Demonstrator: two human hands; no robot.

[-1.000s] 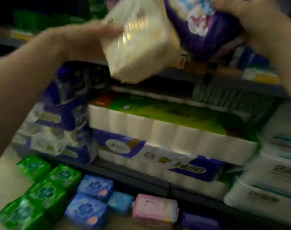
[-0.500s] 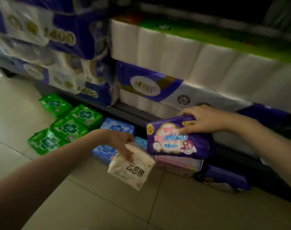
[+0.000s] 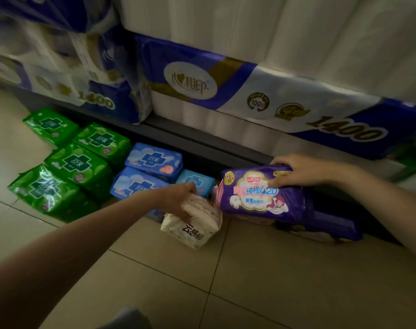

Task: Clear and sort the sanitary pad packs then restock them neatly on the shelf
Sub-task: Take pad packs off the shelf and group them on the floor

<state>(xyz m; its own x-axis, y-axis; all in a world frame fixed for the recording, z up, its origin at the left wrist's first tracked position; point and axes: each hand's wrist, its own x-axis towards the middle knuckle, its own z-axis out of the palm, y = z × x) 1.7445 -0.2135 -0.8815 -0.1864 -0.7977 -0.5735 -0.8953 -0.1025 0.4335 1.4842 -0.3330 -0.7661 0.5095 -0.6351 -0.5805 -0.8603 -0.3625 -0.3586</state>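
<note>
— Sanitary pad packs, soft plastic-wrapped ones, sit sorted by colour on the beige tiled floor (image 3: 273,281) along the foot of the dark shelf base (image 3: 202,143). Which ones are being handled?

— Two. The left hand (image 3: 178,200) has its fingers curled over the top of a cream-white soft pack with black characters (image 3: 192,226), which touches the floor at its lower end. The right hand (image 3: 304,172) grips the upper edge of a purple glossy pack printed with "420" (image 3: 259,198), thumb on the front face, fingers wrapped over the top.

— Where does the purple one sit?

— Against the shelf base, over a pink pack (image 3: 217,193) of which only an edge shows. Whether it rests its weight there I cannot tell. Another purple flat pack (image 3: 332,227) lies on the floor just right of it.

— And the sorted groups?

— Four bright green packs with a dark cross emblem (image 3: 76,162) are clustered at the left, touching one another. Beside them are two blue packs with the same cross (image 3: 152,160), one in front of the other, and a smaller light-blue pack (image 3: 195,181) just behind the left hand.

— Anything on the shelf itself?

— Large white-and-blue toilet roll bales marked "1400" (image 3: 297,110) fill the lowest level, more of them stacked above.
</note>
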